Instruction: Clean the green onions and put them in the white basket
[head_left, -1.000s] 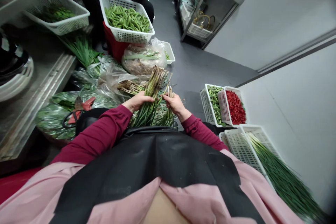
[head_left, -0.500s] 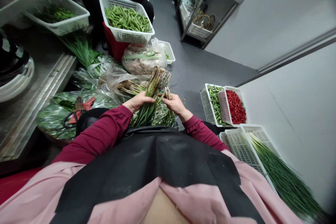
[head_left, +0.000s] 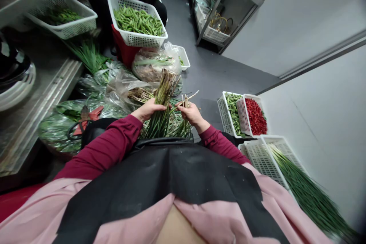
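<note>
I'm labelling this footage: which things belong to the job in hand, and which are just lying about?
In the job:
- left hand, gripping a thick bunch of stalks
- right hand, holding a few paler stalks
- probably the brown-ended stalks beyond the left hand

Seemingly lying about:
- red peppers
- leafy greens, upper left
- bagged greens, lower left

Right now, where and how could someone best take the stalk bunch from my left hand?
Probably grip the bunch by its brownish ends, from the far side: they jut out beyond your left hand, packed close together, while the green leaves spread toward your apron.
</note>
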A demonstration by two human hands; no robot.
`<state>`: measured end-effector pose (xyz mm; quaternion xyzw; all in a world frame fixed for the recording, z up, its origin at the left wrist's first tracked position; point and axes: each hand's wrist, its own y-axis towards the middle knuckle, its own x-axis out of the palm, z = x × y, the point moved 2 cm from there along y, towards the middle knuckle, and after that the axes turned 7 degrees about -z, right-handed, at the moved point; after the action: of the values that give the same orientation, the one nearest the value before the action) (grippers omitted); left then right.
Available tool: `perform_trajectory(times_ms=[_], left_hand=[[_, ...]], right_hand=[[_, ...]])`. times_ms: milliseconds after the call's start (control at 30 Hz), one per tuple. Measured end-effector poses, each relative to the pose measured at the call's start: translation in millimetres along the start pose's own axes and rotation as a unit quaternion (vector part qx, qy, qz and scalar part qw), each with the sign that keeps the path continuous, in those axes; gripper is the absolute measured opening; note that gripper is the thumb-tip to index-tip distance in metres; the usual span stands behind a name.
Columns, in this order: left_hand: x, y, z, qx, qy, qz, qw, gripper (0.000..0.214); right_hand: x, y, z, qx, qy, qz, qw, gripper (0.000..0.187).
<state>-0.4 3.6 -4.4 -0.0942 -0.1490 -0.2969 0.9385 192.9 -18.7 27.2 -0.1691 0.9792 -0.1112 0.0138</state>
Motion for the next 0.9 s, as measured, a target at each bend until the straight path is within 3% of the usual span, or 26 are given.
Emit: perform_trajectory(times_ms=[233, 433, 533, 633, 767, 900], left_hand=[[10.1, -0.3, -3.7, 0.003, -0.022, -0.013, 1.000, 0.036], [12.4, -0.5, -5.2, -0.034, -0.026, 0.006, 0.999, 0.037], [8.7, -0.8, -1.7, -0.028, -0.023, 0.002, 0.999, 0.040], [5.2, -2.4, 1.3, -0.029, -0.018, 0.008, 0.999, 0.042], [4.8, -6.4, 3.6, -0.048, 0.003, 0.006, 0.999, 0.042], [4.6, -10.8, 6.7, -0.053, 0.003, 0.009, 0.999, 0.042]], right_hand=[[0.5, 2.0, -4.8, -0.067, -0.159, 0.048, 0.984, 0.029], [3.6, 2.6, -4.1, -0.064, -0.249, 0.057, 0.965, 0.030], [-2.6, 2.5, -8.8, -0.076, -0.218, 0.046, 0.972, 0.029], [-16.5, 1.4, -15.5, -0.085, -0.150, 0.073, 0.982, 0.029], [-38.6, 2.8, -23.3, -0.091, -0.045, 0.151, 0.983, 0.030], [-73.8, 7.9, -36.8, -0.123, 0.017, 0.254, 0.959, 0.030]])
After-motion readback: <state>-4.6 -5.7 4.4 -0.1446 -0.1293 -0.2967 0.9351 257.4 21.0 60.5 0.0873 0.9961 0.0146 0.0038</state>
